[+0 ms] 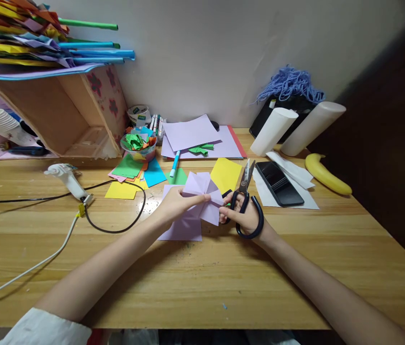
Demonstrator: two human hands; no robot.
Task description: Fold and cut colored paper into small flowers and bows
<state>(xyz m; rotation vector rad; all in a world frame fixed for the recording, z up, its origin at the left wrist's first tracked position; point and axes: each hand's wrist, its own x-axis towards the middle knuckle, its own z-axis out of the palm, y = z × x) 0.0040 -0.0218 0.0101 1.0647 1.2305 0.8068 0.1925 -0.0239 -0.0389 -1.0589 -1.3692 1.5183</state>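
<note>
In the middle of the head view, a creased light purple paper with a cut edge is pinched between the thumb and fingers of my left hand. Black-handled scissors hang in my right hand, blades pointing up and away and slightly apart. My right thumb and fingertips are close to the paper's right edge; I cannot tell whether they touch it. Beneath lies a flat purple sheet on the table. Just behind are a yellow square and a blue-capped marker.
A glue gun with looped cable lies left, near colored paper squares and a tub of scraps. A wooden box stands back left. To the right are a phone, a banana and white paper rolls.
</note>
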